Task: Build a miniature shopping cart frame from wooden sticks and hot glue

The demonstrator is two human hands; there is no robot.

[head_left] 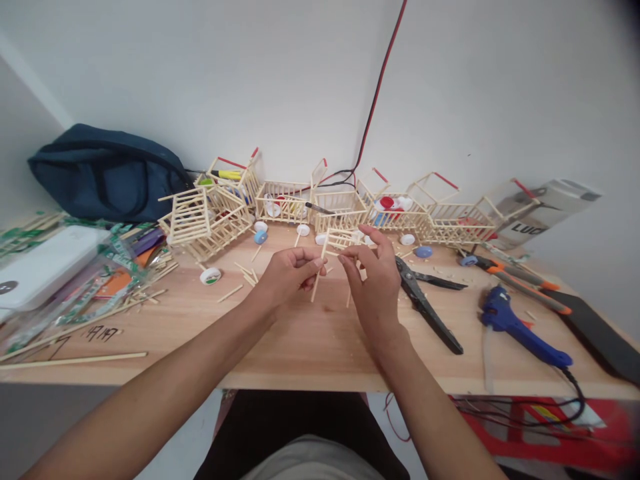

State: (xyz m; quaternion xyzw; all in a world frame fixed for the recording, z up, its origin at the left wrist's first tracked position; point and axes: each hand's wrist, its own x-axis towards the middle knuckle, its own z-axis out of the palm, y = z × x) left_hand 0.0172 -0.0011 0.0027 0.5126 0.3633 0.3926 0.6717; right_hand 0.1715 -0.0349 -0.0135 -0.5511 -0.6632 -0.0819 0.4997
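Observation:
A small frame of thin wooden sticks (pixel 324 248) is held up over the middle of the table, between my two hands. My left hand (pixel 295 270) pinches it at its left side, thumb and fingers closed on an upright stick. My right hand (pixel 373 273) has thumb and index finger together at a cross stick on the right side, its other fingers raised. Part of the frame is hidden behind my right fingers. Behind it stands a row of little stick carts, one of them a cart (pixel 340 208) with bottle-cap wheels.
Black cutters (pixel 425 300) lie right of my right hand, then a blue glue gun (pixel 523 327) and orange-handled pliers (pixel 535 283). A tilted stick basket (pixel 207 223), a blue bag (pixel 113 173) and a white box (pixel 50 267) are on the left. Loose sticks (pixel 230 293) lie about.

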